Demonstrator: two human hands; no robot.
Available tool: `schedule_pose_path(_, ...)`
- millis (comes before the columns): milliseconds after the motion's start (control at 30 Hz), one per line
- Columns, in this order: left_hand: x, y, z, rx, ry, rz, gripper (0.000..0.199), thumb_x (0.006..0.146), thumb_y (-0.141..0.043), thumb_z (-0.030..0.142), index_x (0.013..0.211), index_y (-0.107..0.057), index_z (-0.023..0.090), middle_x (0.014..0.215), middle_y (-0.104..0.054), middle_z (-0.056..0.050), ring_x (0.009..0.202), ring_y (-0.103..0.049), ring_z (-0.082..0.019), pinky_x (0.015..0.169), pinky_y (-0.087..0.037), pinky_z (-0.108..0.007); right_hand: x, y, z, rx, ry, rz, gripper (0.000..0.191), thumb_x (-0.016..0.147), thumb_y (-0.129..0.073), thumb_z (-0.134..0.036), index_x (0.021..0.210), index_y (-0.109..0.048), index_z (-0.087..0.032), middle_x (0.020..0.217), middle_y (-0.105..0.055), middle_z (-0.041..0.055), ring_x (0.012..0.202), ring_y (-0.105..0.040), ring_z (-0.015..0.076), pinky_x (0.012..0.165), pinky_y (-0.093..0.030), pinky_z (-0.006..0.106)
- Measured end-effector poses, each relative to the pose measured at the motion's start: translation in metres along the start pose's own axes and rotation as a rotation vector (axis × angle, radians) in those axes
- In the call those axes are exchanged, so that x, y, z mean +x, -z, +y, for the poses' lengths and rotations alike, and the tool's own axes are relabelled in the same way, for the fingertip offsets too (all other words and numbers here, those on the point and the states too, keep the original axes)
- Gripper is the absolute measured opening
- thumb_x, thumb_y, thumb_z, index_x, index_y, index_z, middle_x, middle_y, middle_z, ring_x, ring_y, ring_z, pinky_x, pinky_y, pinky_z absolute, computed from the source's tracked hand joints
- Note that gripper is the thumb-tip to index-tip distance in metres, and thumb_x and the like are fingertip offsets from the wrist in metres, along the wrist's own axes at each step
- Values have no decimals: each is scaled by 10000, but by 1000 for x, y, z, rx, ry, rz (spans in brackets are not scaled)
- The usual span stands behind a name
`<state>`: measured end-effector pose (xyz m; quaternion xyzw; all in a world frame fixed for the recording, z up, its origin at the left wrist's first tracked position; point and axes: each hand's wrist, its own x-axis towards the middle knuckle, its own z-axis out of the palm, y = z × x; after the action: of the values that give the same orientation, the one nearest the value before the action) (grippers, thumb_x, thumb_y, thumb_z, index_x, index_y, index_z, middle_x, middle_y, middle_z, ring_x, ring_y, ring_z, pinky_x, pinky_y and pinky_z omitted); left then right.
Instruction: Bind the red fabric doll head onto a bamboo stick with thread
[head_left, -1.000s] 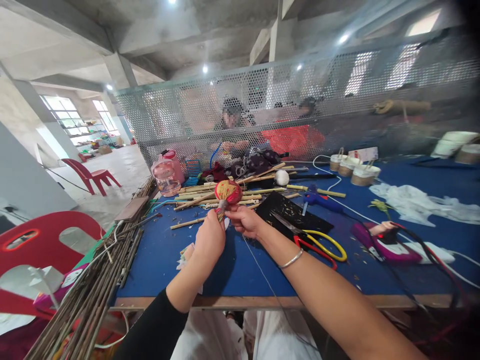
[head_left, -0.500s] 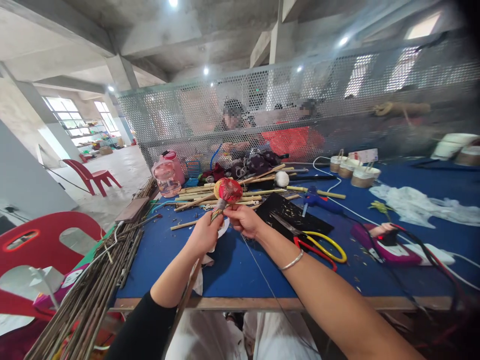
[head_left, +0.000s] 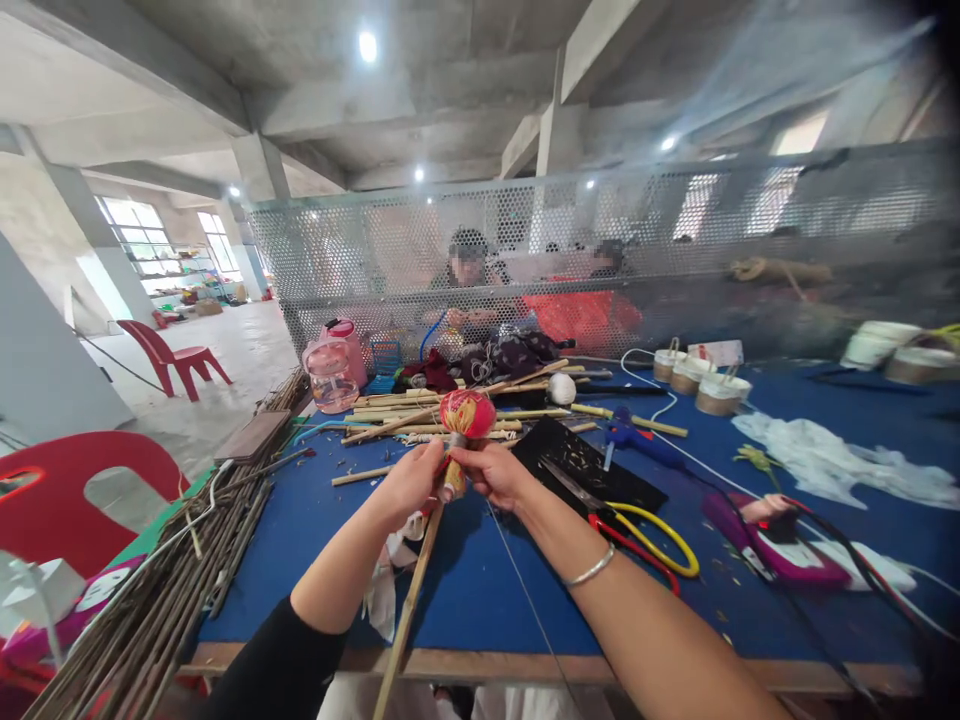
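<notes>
A ball-headed bundle in red and yellow cloth (head_left: 468, 412) stands upright between my hands, its neck bound with a grey wrapping. My left hand (head_left: 415, 480) is closed around the left side of the neck. From the right, my right hand (head_left: 491, 474) pinches at the same neck just below the ball. A thin thread (head_left: 523, 575) runs from beneath my right hand down over the table's front edge. Below the bundle a bamboo stick (head_left: 412, 610) slants toward me; whether it joins the bundle cannot be seen. White crumpled cloth (head_left: 381, 595) lies beside it.
Scissors with red and yellow handles (head_left: 645, 540) lie right, partly on a black sheet (head_left: 551, 450). Bamboo sticks (head_left: 390, 415), a white ball (head_left: 562, 388) and a blue glue gun (head_left: 630, 430) lie beyond. Long twigs (head_left: 180, 590) line the left edge. Behind a perforated screen (head_left: 360, 260) people sit.
The bundle has turned between my hands, showing its gathered yellow cloth and pale lower end. My left hand has shifted its grip, and the stick below shows more. The view has tilted slightly upward.
</notes>
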<state>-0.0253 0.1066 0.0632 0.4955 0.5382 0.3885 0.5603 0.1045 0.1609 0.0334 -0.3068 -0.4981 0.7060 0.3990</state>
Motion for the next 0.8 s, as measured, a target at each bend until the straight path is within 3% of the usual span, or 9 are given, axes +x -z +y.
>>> schedule_pose_path(133,7,-17,-15,90,-21,167,392,800,-475,586,791,-507,195,506,-444,52,352,-396,-84,359,-266,-192,2,1,3,-57,10,26,378,561,-757,-439,636,-518,-156,379,-350,-109,312,-195,15,327,-72,206)
schedule_pose_path(233,8,-18,-24,69,-19,195,368,821,-437,581,791,-465,216,470,-358,82,326,-327,-75,333,-210,-184,2,4,3,-88,-26,3,373,598,-735,-462,690,-544,-155,381,-330,-116,320,-180,20,337,-69,205)
schedule_pose_path(433,1,3,-20,-218,77,46,384,820,-398,590,725,-409,219,483,-313,95,320,-207,-35,346,-90,-164,-6,-2,-8,-105,-36,34,374,556,-766,-387,613,-458,-182,374,-310,-124,326,-170,18,341,-51,192)
schedule_pose_path(600,-2,11,-20,-306,78,-22,419,775,-452,618,716,-450,203,479,-311,93,328,-194,-31,351,-68,-164,-9,-9,-12,-51,-41,58,363,541,-768,-356,629,-462,-182,377,-282,-133,343,-145,14,349,-50,183)
schedule_pose_path(800,-2,18,-20,-447,150,-174,450,735,-502,627,655,-394,198,462,-257,109,345,-109,-15,359,-38,-153,-7,-7,-7,-30,-93,-5,395,526,-787,-366,635,-456,-180,397,-291,-130,356,-138,11,341,-52,172)
